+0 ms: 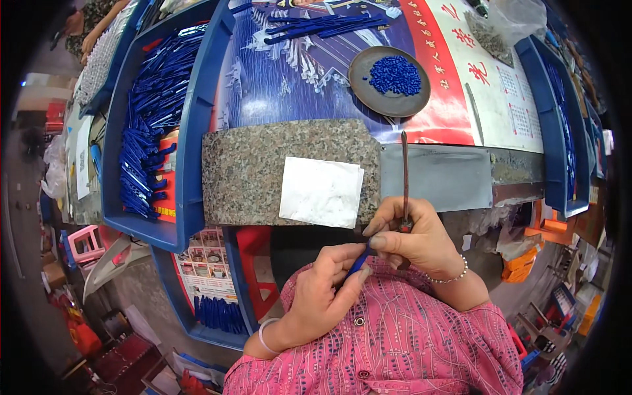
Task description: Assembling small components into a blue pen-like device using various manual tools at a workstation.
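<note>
Near my chest, my left hand (322, 283) is closed around a slim, shiny blue plastic strip (357, 262). My right hand (415, 240) pinches the strip's far end between thumb and finger. The same right hand also holds a thin brown rod-like tool (405, 171), its narrow tip pointing away from me; I cannot tell its exact kind. Just beyond the hands, a folded white paper sheet (320, 191) lies on a speckled stone slab (243, 171). Part of the strip is hidden by my fingers.
Many long blue strips fill a blue tray (191, 125) at left; more lie in a lower tray (234, 283) and right tray (556, 125). A round plate (365, 99) holds small blue pieces. Loose blue strips (329, 25) lie on the poster-covered table. A grey mat (438, 178) borders the slab.
</note>
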Motion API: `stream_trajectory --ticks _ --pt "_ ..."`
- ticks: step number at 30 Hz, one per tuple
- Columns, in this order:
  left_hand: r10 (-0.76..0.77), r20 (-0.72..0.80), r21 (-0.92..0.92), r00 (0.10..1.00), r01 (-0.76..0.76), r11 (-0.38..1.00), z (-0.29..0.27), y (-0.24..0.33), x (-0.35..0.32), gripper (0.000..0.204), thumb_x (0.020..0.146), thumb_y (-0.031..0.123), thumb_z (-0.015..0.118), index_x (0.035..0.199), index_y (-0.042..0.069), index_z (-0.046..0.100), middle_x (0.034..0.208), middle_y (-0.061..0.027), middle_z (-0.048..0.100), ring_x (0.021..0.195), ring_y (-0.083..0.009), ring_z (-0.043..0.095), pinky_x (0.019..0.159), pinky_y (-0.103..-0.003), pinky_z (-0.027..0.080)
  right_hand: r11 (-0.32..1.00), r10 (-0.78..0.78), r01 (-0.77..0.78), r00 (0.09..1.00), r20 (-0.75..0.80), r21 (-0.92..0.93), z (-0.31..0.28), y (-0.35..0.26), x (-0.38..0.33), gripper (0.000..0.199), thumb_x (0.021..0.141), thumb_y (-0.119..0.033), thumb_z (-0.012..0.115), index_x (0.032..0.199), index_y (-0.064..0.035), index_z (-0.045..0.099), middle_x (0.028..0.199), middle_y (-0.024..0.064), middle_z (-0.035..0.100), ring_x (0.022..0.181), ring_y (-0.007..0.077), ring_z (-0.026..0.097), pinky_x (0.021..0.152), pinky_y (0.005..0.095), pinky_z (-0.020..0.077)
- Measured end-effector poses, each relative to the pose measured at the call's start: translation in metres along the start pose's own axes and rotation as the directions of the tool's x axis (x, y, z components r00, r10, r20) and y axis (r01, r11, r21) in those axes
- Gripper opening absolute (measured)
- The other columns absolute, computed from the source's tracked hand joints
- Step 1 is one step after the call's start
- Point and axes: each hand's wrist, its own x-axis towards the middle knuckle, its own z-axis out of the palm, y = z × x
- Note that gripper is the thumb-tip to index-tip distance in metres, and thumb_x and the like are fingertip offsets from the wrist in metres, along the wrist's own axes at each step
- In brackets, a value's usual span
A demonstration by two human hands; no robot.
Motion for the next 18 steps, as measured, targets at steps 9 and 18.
stream_trajectory --ticks 9,18 --pt "-0.072 -0.006 0.118 0.997 0.072 0.990 0.003 0.004 -0.004 0.024 0.086 -0.005 0.051 0.110 -0.009 0.045 0.093 -0.0152 0.064 0.066 -0.0058 0.059 0.051 -0.018 0.047 0.997 0.013 -0.012 1.000 -0.014 0.075 -0.005 0.009 -0.002 0.016 0.078 -0.008 0.069 0.084 -0.0002 0.057 0.062 0.0045 0.056 0.044 0.0068 0.049 0.039 0.0187 0.0384" --pt "0.034 0.014 0.351 0.999 -0.037 0.936 0.005 0.004 -0.004 0.023 0.086 -0.005 0.051 0.108 -0.008 0.048 0.089 -0.0148 0.066 0.064 -0.0053 0.059 0.048 -0.018 0.046 0.987 -0.011 0.003 0.999 0.049 0.159 -0.011 0.020 -0.004 0.016 0.083 -0.014 0.065 0.083 -0.0024 0.054 0.067 0.0025 0.056 0.051 0.0053 0.051 0.042 0.0173 0.0389"
